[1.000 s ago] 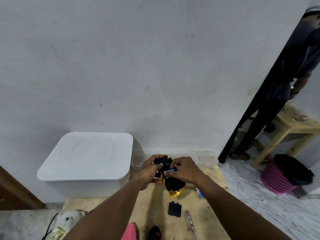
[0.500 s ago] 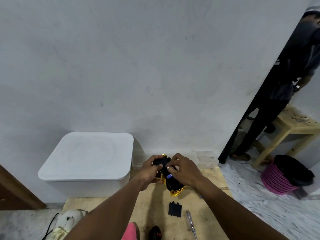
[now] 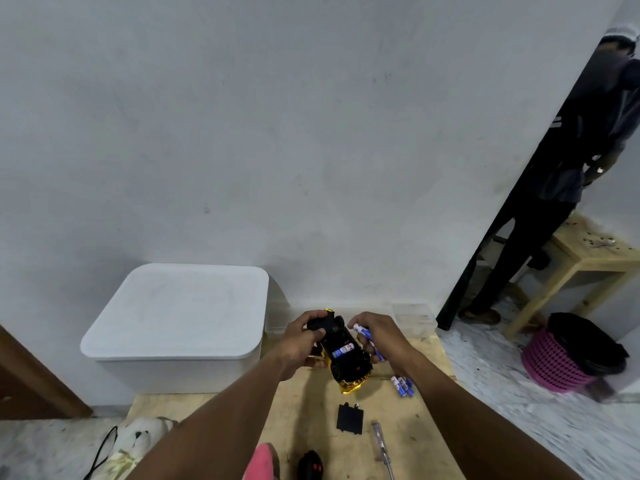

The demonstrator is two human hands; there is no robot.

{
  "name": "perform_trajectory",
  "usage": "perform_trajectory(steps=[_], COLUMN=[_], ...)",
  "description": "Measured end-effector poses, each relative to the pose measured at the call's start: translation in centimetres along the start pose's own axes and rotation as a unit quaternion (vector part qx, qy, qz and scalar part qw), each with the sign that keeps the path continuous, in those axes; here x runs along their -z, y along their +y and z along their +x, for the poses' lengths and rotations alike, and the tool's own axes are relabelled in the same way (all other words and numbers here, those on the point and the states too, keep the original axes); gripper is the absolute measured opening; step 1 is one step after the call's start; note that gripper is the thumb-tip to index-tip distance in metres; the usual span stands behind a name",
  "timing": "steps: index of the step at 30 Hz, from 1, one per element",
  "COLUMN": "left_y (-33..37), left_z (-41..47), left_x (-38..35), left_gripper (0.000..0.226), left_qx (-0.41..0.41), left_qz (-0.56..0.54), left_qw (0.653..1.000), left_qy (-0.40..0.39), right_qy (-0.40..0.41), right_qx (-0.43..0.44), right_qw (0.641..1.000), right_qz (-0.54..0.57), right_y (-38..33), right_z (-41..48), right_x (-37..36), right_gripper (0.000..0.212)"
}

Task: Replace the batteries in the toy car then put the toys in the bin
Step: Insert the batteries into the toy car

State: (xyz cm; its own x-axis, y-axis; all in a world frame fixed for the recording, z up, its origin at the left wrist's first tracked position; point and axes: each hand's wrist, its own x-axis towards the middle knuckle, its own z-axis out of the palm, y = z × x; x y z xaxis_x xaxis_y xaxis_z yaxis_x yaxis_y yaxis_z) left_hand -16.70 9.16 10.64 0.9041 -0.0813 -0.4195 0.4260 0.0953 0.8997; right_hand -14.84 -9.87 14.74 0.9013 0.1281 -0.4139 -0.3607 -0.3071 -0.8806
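Note:
My left hand [image 3: 300, 344] grips a gold and black toy car [image 3: 346, 360], held upside down above the wooden table [image 3: 412, 431]. One battery [image 3: 343, 350] lies in the car's uncovered compartment. Just right of the car, my right hand [image 3: 379, 336] holds two blue and white batteries [image 3: 367, 336]. Several more batteries [image 3: 401, 385] lie on the table by my right forearm. The black battery cover [image 3: 350, 418] and a screwdriver [image 3: 382, 448] rest nearer to me. A white lidded bin [image 3: 176, 317] stands to the left.
A white plush toy [image 3: 138, 441] and a cable lie at the table's left front. A pink thing [image 3: 261, 462] and a black remote [image 3: 310, 465] sit at the bottom edge. A clear small box [image 3: 415, 318] is against the wall. A person [image 3: 571, 174], a wooden bench and a pink basket [image 3: 554, 358] are at right.
My right hand has come off the car's underside and moved right with batteries in it. A battery now shows in the compartment, and the loose batteries on the table are uncovered.

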Motion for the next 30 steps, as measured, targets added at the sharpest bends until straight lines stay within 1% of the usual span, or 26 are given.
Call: perform_trajectory(steps=[2, 4, 6, 8, 9, 12, 14, 16, 18, 21, 23, 28, 30], left_y=[0.0, -0.2, -0.3, -0.4, -0.3, -0.1, 0.0, 0.0, -0.1, -0.1, 0.0, 0.2, 0.2], left_z=[-0.1, -0.1, 0.0, 0.0, 0.0, -0.1, -0.2, -0.2, -0.1, -0.1, -0.2, -0.5, -0.5], left_x=[-0.1, -0.2, -0.2, -0.3, -0.4, -0.7, -0.9, -1.0, -1.1, -1.1, -1.1, -1.3, -1.3], left_gripper=[0.036, 0.036, 0.035, 0.034, 0.034, 0.034, 0.033, 0.033, 0.035, 0.037, 0.037, 0.037, 0.036], left_qx=[0.002, 0.002, 0.001, -0.002, -0.004, -0.011, -0.016, -0.022, -0.031, -0.043, -0.052, -0.058, -0.056], left_qz=[0.003, 0.0, -0.004, -0.005, -0.005, -0.007, -0.002, 0.0, 0.002, 0.005, 0.005, 0.002, -0.005], left_qw=[1.0, 1.0, 1.0, 1.0, 1.0, 0.999, 0.998, 0.997, 0.996, 0.995, 0.994, 0.994, 0.994], left_qy=[0.0, 0.0, 0.005, 0.018, 0.025, 0.045, 0.059, 0.075, 0.083, 0.09, 0.091, 0.091, 0.097], right_qy=[-0.01, -0.01, 0.004, 0.024, 0.034, 0.056, 0.066, 0.078, 0.088, 0.105, 0.109, 0.115, 0.123], right_qx=[-0.023, -0.019, 0.002, 0.026, 0.041, 0.083, 0.097, 0.1, 0.09, 0.042, 0.015, 0.016, 0.03], right_qw=[0.998, 0.998, 1.0, 0.993, 0.985, 0.949, 0.934, 0.927, 0.931, 0.968, 0.98, 0.99, 0.989], right_qz=[0.05, 0.054, -0.008, -0.109, -0.164, -0.298, -0.337, -0.354, -0.341, -0.226, -0.164, -0.081, -0.08], right_y=[0.2, 0.4, 0.6, 0.7, 0.7, 1.2, 1.3, 1.3, 1.3, 1.2, 1.2, 1.5, 1.5], right_z=[0.0, 0.0, -0.1, -0.1, 0.0, 0.3, 0.1, 0.0, 0.1, 0.6, 0.8, 0.7, 0.5], right_x=[0.1, 0.2, 0.2, 0.1, -0.1, -0.7, -1.3, -1.9, -2.5, -2.8, -2.8, -3.1, -3.3], right_gripper=[0.016, 0.019, 0.032, 0.043, 0.042, 0.02, 0.012, 0.016, 0.017, 0.016, 0.018, 0.019, 0.017])
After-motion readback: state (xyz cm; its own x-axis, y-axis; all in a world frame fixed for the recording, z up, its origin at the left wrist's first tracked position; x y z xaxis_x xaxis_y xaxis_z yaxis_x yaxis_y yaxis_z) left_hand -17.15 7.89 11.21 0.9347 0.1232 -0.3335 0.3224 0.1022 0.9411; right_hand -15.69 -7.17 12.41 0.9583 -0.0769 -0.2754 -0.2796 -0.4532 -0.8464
